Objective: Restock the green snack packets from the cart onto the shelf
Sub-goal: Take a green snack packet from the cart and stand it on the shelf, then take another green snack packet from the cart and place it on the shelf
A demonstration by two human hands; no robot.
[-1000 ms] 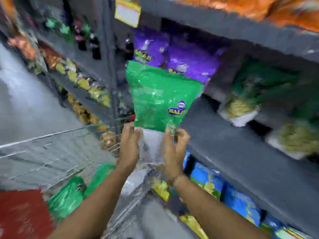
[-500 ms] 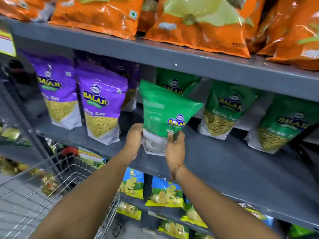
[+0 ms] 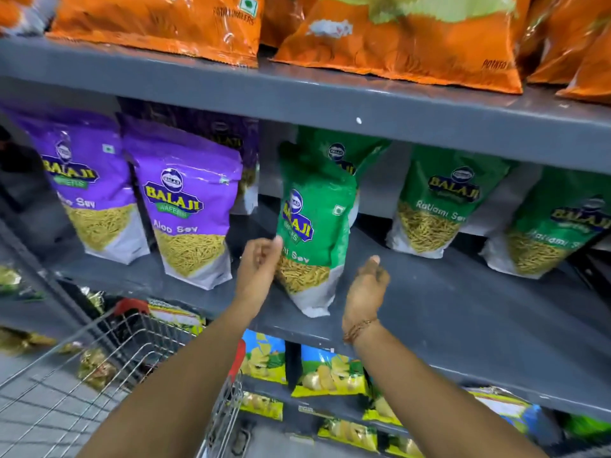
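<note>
A green snack packet (image 3: 314, 226) stands upright near the front of the grey middle shelf (image 3: 463, 312). My left hand (image 3: 259, 262) is at its left side, fingers loosely curled and touching or just off the packet's edge. My right hand (image 3: 368, 285) hovers open just right of its base, apart from it. Another green packet (image 3: 344, 153) stands behind it. Two more green packets (image 3: 439, 200) (image 3: 555, 226) lean further right on the same shelf. The wire cart (image 3: 109, 375) is at the lower left; its contents are out of view.
Purple packets (image 3: 185, 206) fill the shelf's left part. Orange bags (image 3: 396, 34) lie on the shelf above, whose front edge hangs low over the green packets. Blue and yellow packets (image 3: 327, 371) sit on the shelf below. Bare shelf surface lies right of my right hand.
The view swung from the cart to the shelf. The green packet went from both hands onto the shelf and now stands on its own. Both hands have come off its base.
</note>
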